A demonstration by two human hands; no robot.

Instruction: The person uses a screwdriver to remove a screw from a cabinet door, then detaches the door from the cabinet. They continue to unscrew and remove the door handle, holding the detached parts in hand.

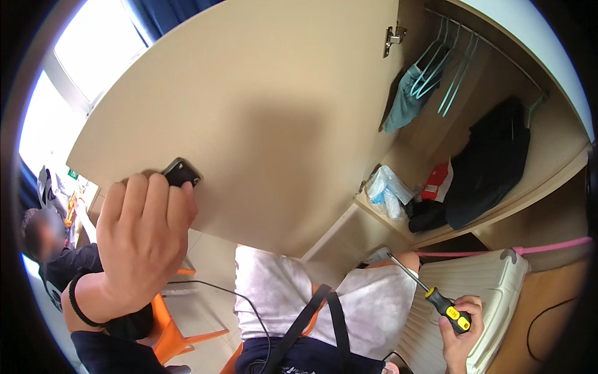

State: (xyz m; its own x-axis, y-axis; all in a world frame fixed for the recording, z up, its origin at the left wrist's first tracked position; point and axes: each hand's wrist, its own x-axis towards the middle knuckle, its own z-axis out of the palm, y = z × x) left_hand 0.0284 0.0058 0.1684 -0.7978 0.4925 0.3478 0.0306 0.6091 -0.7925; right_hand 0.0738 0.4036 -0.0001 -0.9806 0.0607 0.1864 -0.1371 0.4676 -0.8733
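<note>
My left hand [142, 234] is closed around a small black fitting [180, 172], which it presses against the beige wardrobe door [268, 124] near its lower left edge. Bright spots like screws or holes show on the part of the fitting that sticks out past my fingers; the rest is hidden. Low on the right, my right hand [464, 324] grips a screwdriver [443, 304] by its black and yellow handle. The metal shaft points up and left, away from the door, with its tip free above my lap.
To the right, the open wardrobe holds several hangers [445, 68], dark clothing [492, 162] and a plastic bag [387, 192]. A silver hinge [393, 40] joins the door. Below stands a white suitcase [498, 293]. At left are an orange chair [171, 330] and another person [68, 268].
</note>
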